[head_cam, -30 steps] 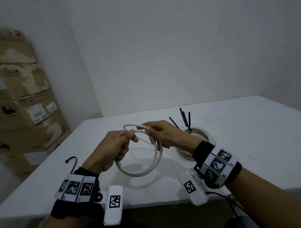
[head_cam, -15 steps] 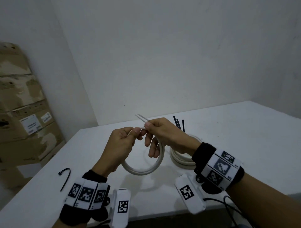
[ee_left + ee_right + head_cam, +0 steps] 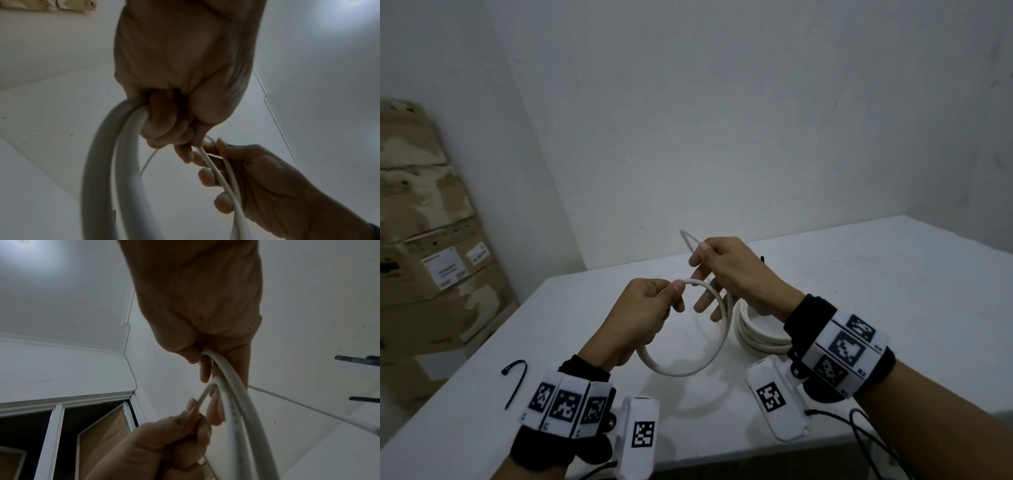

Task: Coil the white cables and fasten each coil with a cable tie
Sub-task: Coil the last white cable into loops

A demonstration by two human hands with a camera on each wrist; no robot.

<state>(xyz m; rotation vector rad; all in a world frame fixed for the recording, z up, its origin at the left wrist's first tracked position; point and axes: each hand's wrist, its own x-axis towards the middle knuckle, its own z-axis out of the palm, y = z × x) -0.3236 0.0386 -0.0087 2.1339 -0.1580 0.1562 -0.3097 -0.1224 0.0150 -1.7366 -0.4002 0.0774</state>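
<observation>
White round-section cable (image 3: 690,359), wound into a two-turn loop, hangs above the white table (image 3: 893,291) between my hands. My left hand (image 3: 643,311) is closed around the gathered turns; my right hand (image 3: 736,274) pinches a thin white strand (image 3: 690,240) rising from the loop, seemingly a tie, though I cannot tell. A finished-looking white coil (image 3: 753,339) lies on the table behind the right wrist; a loose black cable tie (image 3: 515,380) lies at left. I judge fastening of this coil under way, not closed.

white cable coil (image 3: 717,329), white table (image 3: 893,291), black cable tie (image 3: 515,380), brown cardboard boxes (image 3: 431,260), black wristbands (image 3: 839,349) carrying black-and-white square-patterned markers
</observation>
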